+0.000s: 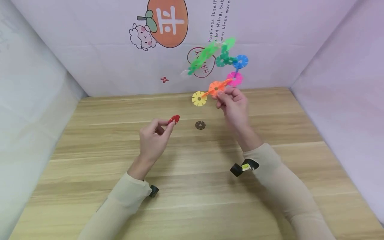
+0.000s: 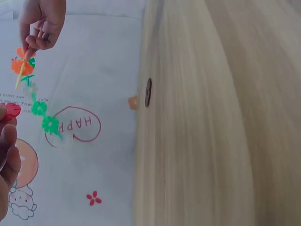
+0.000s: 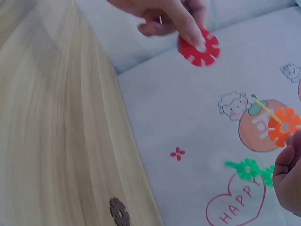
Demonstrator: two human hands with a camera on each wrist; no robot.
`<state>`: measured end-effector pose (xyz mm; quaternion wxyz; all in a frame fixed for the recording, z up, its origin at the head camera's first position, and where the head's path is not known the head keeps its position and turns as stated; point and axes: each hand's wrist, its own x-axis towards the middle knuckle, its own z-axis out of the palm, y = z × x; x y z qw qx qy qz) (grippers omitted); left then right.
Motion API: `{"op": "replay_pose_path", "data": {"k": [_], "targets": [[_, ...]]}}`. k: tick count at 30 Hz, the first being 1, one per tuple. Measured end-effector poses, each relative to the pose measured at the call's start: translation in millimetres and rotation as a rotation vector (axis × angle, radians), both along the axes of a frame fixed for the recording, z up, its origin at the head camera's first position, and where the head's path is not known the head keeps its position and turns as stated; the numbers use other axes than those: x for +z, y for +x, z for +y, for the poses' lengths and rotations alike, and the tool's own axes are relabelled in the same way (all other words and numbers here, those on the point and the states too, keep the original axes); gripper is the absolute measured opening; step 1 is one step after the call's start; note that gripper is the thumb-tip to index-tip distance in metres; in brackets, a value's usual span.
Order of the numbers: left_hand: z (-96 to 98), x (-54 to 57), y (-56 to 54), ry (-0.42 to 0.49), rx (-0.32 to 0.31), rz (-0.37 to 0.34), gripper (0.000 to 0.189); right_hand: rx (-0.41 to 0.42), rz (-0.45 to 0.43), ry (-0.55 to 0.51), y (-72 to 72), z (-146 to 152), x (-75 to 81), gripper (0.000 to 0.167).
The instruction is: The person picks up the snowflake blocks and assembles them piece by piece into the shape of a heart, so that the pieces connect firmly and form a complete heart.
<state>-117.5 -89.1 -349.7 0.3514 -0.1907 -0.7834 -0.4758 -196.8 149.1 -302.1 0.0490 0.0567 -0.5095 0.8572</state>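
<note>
Between thumb and fingers, my left hand (image 1: 154, 136) pinches a red notched disc (image 3: 200, 48), a flower-shaped interlocking piece. My right hand (image 1: 237, 106) holds a chain of such snowflake discs by an orange disc (image 1: 216, 89). A yellow disc (image 1: 199, 99) forms the chain's near end, pointing toward the left hand. Beyond the orange pieces follow a pink disc (image 1: 235, 79), a blue disc (image 1: 241, 61), dark green discs (image 1: 222, 60) and light green discs (image 1: 204, 56), with clear ones among them. The red disc is apart from the chain.
A single brown disc (image 1: 200, 125) lies on the wooden table (image 1: 192, 200) between the hands, toward the back. Behind the table's far edge stands a white printed backdrop (image 1: 105, 66), with white side walls left and right.
</note>
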Motion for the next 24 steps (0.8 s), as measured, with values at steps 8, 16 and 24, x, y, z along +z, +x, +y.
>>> {"op": "replay_pose_path", "data": {"k": [8, 16, 24], "targets": [[13.8, 7.8, -5.8, 0.027, 0.034, 0.049, 0.01, 0.059, -0.032, 0.005, 17.0, -19.9, -0.1, 0.023], [14.1, 6.8, -5.6, -0.013, 0.026, 0.039, 0.009, 0.094, -0.029, 0.021, 19.8, -24.6, -4.2, 0.023], [11.2, 9.3, -7.1, -0.107, -0.028, 0.068, 0.007, 0.092, -0.025, 0.036, 20.0, -25.0, -5.5, 0.021]]}}
